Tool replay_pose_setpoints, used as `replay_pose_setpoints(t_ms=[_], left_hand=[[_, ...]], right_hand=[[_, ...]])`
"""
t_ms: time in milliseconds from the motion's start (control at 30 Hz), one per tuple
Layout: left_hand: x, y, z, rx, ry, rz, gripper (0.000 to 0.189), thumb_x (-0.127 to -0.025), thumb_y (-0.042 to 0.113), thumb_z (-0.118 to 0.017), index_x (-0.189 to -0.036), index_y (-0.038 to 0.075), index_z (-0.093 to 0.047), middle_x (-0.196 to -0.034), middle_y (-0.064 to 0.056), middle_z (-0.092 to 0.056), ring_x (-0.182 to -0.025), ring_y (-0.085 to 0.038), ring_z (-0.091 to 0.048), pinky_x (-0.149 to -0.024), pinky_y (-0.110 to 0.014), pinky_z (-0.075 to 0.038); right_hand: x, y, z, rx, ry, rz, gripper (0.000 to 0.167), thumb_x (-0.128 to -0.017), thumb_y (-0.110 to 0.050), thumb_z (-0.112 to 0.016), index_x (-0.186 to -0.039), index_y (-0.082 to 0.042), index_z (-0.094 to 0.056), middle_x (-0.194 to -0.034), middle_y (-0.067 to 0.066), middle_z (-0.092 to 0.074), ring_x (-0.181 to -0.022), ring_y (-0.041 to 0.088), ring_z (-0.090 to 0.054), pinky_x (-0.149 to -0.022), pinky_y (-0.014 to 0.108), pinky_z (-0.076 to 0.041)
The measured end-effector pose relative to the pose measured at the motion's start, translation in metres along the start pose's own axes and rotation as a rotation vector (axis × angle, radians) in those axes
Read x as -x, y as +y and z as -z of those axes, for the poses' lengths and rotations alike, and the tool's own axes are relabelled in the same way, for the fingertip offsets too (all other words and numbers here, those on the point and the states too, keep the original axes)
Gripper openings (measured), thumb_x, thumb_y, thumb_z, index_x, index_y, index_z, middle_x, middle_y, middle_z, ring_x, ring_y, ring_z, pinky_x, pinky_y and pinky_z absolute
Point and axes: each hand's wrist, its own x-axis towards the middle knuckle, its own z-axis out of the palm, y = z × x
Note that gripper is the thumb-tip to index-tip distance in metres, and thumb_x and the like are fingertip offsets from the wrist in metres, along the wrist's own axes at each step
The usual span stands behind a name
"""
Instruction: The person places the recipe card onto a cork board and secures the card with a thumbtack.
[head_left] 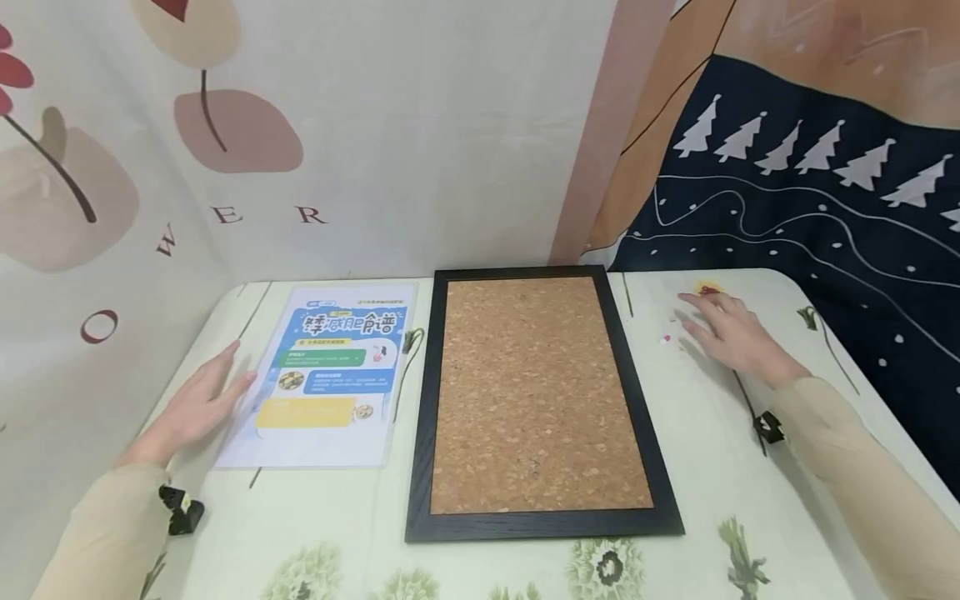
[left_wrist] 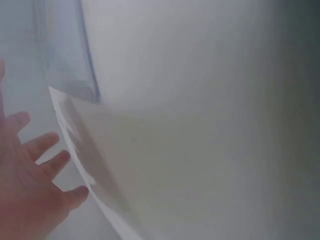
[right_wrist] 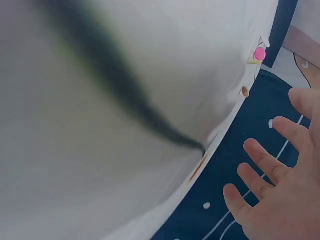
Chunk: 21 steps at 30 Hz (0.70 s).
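My left hand (head_left: 193,408), fingers extended, is beside the left edge of a printed sheet (head_left: 330,446) in a clear sleeve; whether it touches the sheet I cannot tell. The sheet has blue, green and yellow panels. My right hand (head_left: 731,332) hovers low at the right of the table, fingers loosely bent and holding nothing. Close to its fingertips lie a few tiny pieces, among them a pink one (right_wrist: 260,53) and a brown round one (right_wrist: 245,91), too small to make out fully. Between the hands lies a cork board (head_left: 540,400) with a black frame.
A white tablecloth (head_left: 337,512) with printed flowers covers the table. Behind it hangs a pale curtain (head_left: 420,150) with printed shapes, and at the right a dark blue cloth (head_left: 847,225) with white trees. Both wrists wear small black devices.
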Motion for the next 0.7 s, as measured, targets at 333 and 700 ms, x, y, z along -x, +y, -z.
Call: replay_pose_setpoints(t_ms=[333,700], left_hand=[[-0.009,0.005,-0.001,0.019,0.001,0.032,0.07,-0.104,0.04,-0.038,-0.152,-0.003,-0.01,-0.141,-0.044,-0.024,-0.128,-0.062,-0.02,-0.096,-0.073,-0.015],[-0.015,0.009,-0.005,-0.009,0.007,0.0,0.071,-0.099,0.037,-0.055,-0.147,-0.007,-0.026,-0.129,-0.04,-0.042,-0.106,-0.05,-0.048,-0.082,-0.062,-0.04]], right_hand=[[-0.029,0.0,-0.008,-0.147,-0.092,-0.068,0.045,-0.095,-0.008,-0.057,-0.133,0.01,-0.044,-0.107,0.03,-0.056,-0.09,0.037,-0.052,-0.077,0.048,-0.044],[-0.038,0.001,-0.009,-0.238,-0.122,-0.24,0.037,-0.097,-0.014,-0.055,-0.125,0.009,-0.051,-0.114,0.033,-0.052,-0.097,0.04,-0.05,-0.08,0.048,-0.044]])
